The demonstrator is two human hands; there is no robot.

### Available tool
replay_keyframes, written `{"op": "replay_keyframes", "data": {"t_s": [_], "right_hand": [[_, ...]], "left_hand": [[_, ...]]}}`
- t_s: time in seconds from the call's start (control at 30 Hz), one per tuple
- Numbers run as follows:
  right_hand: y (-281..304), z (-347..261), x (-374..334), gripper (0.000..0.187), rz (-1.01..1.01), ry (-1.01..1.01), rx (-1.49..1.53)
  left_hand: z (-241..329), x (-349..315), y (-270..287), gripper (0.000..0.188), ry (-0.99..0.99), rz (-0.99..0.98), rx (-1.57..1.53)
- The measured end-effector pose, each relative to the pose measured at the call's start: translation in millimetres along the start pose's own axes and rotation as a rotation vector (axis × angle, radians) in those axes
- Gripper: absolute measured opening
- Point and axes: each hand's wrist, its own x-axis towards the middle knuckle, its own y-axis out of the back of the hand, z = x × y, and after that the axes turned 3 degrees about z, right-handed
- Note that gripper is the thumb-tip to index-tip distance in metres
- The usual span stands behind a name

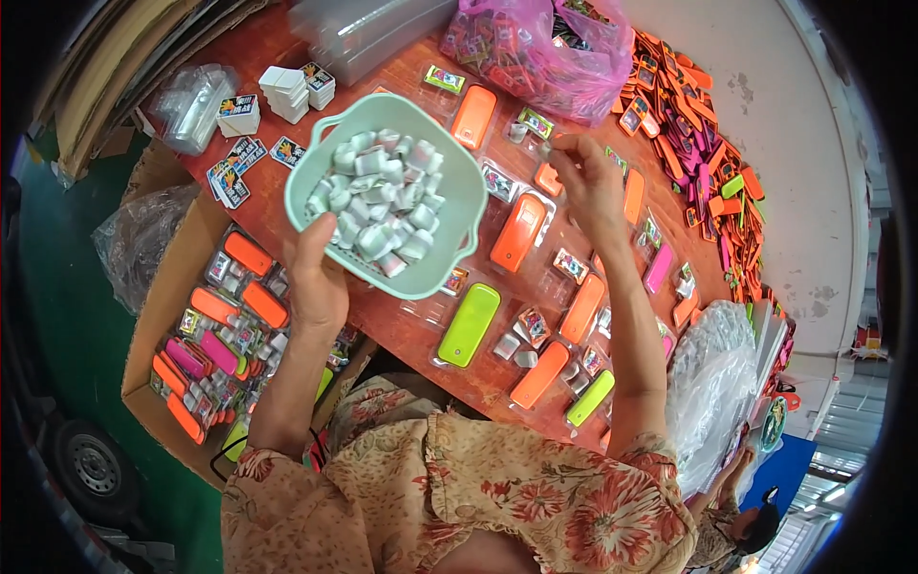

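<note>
- Left hand [320,287]: clamped on a mint-green plastic basket [464,196], thumb over the near rim, other fingers out of sight beneath.
- Basket: above the tabletop [703,258], toward its near edge, tilted so the inside shows; two loop handles, small pale wrapped pieces [387,177] heaped within.
- Right hand [588,177]: over the middle of the tabletop, palm down, fingers bent, thumb and forefinger drawn close together. Cannot tell whether a piece is pinched between them.
- Below and around the right hand: clear blister trays in loose rows, several bearing a long rounded plastic case, a printed sachet and pale pieces.
- Cases in those rows: mostly orange [519,232]; one large lime-green case [469,325] by the near edge; a magenta case [659,269] farther right.
- Far edge: heap of orange and magenta cases [693,134] along the white wall; beside it, a pink plastic bag [555,57], full.
- Left end of tabletop: white card stacks [284,88], loose printed cards [239,163] near the edge, clear plastic packaging [194,105].
- Against the near edge, lower: open cardboard box [158,306] holding filled trays.
- Lower right: crumpled clear plastic [708,383]; another person [722,531] beyond.
</note>
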Motion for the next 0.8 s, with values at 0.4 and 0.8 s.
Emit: {"op": "replay_keyframes", "data": {"t_s": [0.4,0.8], "right_hand": [[-42.7,99.6,22.7,0.01,0.117,0.305,-0.554],[-64.4,-34.6,-7.4,0.03,-0.241,0.734,-0.369]], "left_hand": [[-2.4,0.5,4.0,0.051,-0.002,0.01,-0.056],[-10.7,-4.4,-12.9,0.052,-0.03,-0.114,-0.003]]}}
